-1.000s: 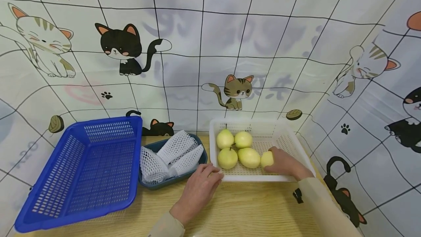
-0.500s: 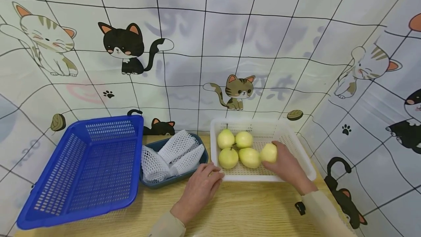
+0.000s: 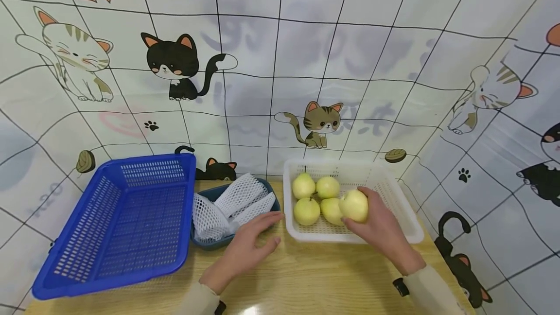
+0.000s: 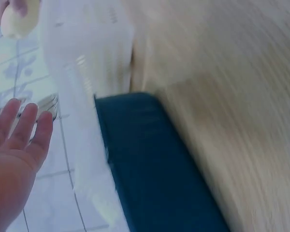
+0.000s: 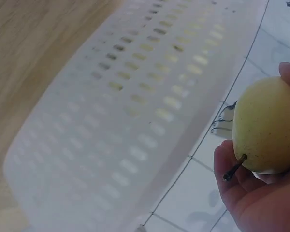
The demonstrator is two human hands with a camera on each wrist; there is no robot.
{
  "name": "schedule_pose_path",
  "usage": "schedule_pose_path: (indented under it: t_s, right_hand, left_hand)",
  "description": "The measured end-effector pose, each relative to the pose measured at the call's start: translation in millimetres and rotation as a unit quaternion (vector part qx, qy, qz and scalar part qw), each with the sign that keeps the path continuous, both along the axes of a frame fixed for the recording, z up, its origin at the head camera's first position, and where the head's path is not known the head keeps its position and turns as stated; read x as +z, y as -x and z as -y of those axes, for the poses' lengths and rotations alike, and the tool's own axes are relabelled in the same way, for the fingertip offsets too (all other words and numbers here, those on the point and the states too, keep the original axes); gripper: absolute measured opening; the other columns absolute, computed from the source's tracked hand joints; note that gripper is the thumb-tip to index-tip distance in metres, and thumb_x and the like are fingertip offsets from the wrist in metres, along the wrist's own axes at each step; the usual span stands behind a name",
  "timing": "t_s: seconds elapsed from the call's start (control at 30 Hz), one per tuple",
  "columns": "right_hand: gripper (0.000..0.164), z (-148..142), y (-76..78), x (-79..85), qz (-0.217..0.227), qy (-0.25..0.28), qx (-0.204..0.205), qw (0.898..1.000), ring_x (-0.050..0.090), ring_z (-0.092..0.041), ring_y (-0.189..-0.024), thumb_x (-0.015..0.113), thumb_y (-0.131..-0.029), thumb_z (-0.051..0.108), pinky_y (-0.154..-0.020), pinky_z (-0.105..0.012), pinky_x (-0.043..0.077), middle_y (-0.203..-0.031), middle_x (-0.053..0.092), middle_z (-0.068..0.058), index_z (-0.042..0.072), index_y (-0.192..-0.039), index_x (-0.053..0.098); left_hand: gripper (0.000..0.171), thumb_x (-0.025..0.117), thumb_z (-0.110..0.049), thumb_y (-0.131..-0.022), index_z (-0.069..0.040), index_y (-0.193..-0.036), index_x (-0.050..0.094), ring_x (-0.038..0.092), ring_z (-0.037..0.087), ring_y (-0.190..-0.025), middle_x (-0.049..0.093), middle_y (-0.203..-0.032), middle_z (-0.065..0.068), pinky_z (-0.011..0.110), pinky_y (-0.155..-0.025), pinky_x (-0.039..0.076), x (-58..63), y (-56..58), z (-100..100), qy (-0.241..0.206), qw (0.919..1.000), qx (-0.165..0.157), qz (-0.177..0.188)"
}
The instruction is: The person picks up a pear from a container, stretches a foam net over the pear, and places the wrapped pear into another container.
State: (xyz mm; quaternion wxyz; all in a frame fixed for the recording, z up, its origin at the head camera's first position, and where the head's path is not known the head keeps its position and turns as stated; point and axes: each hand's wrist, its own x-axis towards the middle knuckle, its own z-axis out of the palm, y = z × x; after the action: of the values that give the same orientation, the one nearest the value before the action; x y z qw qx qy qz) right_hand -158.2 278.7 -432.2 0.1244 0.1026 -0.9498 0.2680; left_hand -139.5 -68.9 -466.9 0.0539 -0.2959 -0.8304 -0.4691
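My right hand [image 3: 381, 225] grips a pale yellow-green pear [image 3: 354, 205] above the white basket [image 3: 398, 198]. In the right wrist view the held pear [image 5: 266, 125] shows its dark stem, with fingers curled round it. Several more pears [image 3: 307, 211] lie in the left part of that basket. My left hand [image 3: 247, 244] is held with fingers extended, holding nothing, near the front of a dark teal tray [image 3: 210, 245]. White foam net sleeves [image 3: 240, 196] fill the tray. In the left wrist view the left hand [image 4: 14, 159] has its fingers spread apart.
A large blue plastic basket [image 3: 142, 227] stands on the left, with nothing visible in it. Wooden tabletop [image 3: 306, 276] lies in front of the containers. Behind and to the right hangs a cat-printed grid sheet [image 3: 253, 91].
My right hand has lifted the pear off the white basket's floor and drawn it slightly left. My left hand has let go of the basket's front left corner and moved left toward the tray.
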Motion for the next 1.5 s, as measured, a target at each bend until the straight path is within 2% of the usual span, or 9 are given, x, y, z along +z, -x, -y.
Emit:
schedule_pose_path:
  t_s: [0.27, 0.4, 0.53, 0.67, 0.87, 1.0, 1.17, 1.3, 1.5]
  right_hand:
    - [0.086, 35, -11.1, 11.7, -0.092, 0.011, 0.068, 0.993, 0.06, -0.028, -0.103, 0.093, -0.073, 0.026, -0.08, -0.048, 0.053, -0.126, 0.06, -0.018, -0.001, -0.14, 0.048]
    - [0.086, 54, -18.8, 16.0, -0.121, 0.02, 0.129, 0.984, 0.057, -0.026, -0.111, 0.094, -0.071, 0.026, -0.084, -0.047, 0.055, -0.13, 0.054, -0.014, 0.001, -0.139, 0.048]
    - [0.084, 72, -25.4, 16.1, -0.141, 0.023, 0.196, 0.97, 0.053, -0.027, -0.121, 0.093, -0.075, 0.031, -0.088, -0.048, 0.056, -0.138, 0.046, -0.015, 0.002, -0.14, 0.048]
    - [0.081, 89, -32.8, 13.4, -0.158, 0.014, 0.247, 0.956, 0.055, -0.026, -0.121, 0.087, -0.082, 0.045, -0.091, -0.044, 0.057, -0.138, 0.049, -0.011, 0.005, -0.142, 0.051]
    - [0.085, 108, -40.2, 2.6, -0.211, -0.051, 0.311, 0.925, 0.053, -0.023, -0.124, 0.086, -0.079, 0.054, -0.106, -0.037, 0.044, -0.14, 0.057, -0.004, 0.009, -0.144, 0.054]
    - [0.091, 119, -43.8, -9.5, -0.207, -0.082, 0.343, 0.912, 0.051, -0.022, -0.125, 0.093, -0.071, 0.046, -0.102, -0.04, 0.049, -0.144, 0.055, 0.0, 0.014, -0.146, 0.052]
    - [0.09, 132, -42.9, -28.7, -0.199, -0.103, 0.382, 0.896, 0.052, -0.021, -0.127, 0.097, -0.069, 0.036, -0.101, -0.037, 0.051, -0.147, 0.053, 0.001, 0.015, -0.144, 0.051]
    - [0.083, 142, -39.1, -44.8, -0.202, -0.124, 0.406, 0.883, 0.054, -0.021, -0.128, 0.096, -0.07, 0.025, -0.106, -0.032, 0.047, -0.146, 0.055, 0.001, 0.015, -0.141, 0.054]
    - [0.081, 154, -36.4, -58.9, -0.191, -0.216, 0.421, 0.86, 0.053, -0.022, -0.134, 0.094, -0.072, 0.02, -0.113, -0.035, 0.043, -0.149, 0.055, 0.006, 0.02, -0.143, 0.056]
  left_hand:
    - [0.039, 0.07, -0.009, -0.097, -0.015, -0.135, 0.066, 0.064, 0.022, -0.121, 0.066, -0.134, 0.002, 0.04, -0.092, 0.057, 4.3, -9.2, 32, -0.073, 0.9945, 0.061, -0.043]
    - [0.033, 0.065, -0.007, -0.101, -0.013, -0.133, 0.066, 0.068, 0.022, -0.113, 0.07, -0.126, 0.006, 0.039, -0.09, 0.058, 0.1, -18.5, 43, -0.125, 0.9867, 0.101, -0.025]
    - [0.029, 0.062, -0.006, -0.102, -0.011, -0.131, 0.067, 0.069, 0.02, -0.108, 0.072, -0.121, 0.009, 0.032, -0.086, 0.058, -5.5, -28.0, 50, -0.157, 0.9775, 0.141, 0.003]
    - [0.027, 0.061, -0.004, -0.103, -0.004, -0.129, 0.066, 0.069, 0.015, -0.109, 0.072, -0.12, 0.013, 0.022, -0.088, 0.055, -11.9, -36.1, 57, -0.183, 0.9704, 0.154, 0.028]
    - [0.025, 0.061, -0.002, -0.102, -0.005, -0.126, 0.068, 0.069, 0.015, -0.106, 0.074, -0.114, 0.01, 0.019, -0.088, 0.053, -17.6, -43.1, 66, -0.179, 0.9682, 0.175, 0.011]
    - [0.024, 0.061, 0.0, -0.102, -0.003, -0.124, 0.068, 0.068, 0.012, -0.106, 0.073, -0.112, 0.012, 0.018, -0.088, 0.052, -22.0, -44.9, 70, -0.182, 0.9671, 0.177, 0.009]
    - [0.023, 0.061, 0.001, -0.101, 0.002, -0.123, 0.068, 0.069, 0.011, -0.105, 0.074, -0.111, 0.011, 0.018, -0.087, 0.052, -26.8, -46.6, 72, -0.182, 0.9654, 0.186, 0.016]
    - [0.022, 0.062, -0.004, -0.102, 0.0, -0.123, 0.069, 0.069, 0.011, -0.105, 0.074, -0.114, 0.008, 0.02, -0.087, 0.053, -32.1, -47.1, 71, -0.179, 0.9619, 0.199, 0.056]
    - [0.022, 0.064, -0.011, -0.103, -0.004, -0.123, 0.07, 0.067, 0.009, -0.104, 0.073, -0.117, 0.011, 0.025, -0.085, 0.055, -37.8, -47.3, 72, -0.164, 0.9552, 0.222, 0.107]
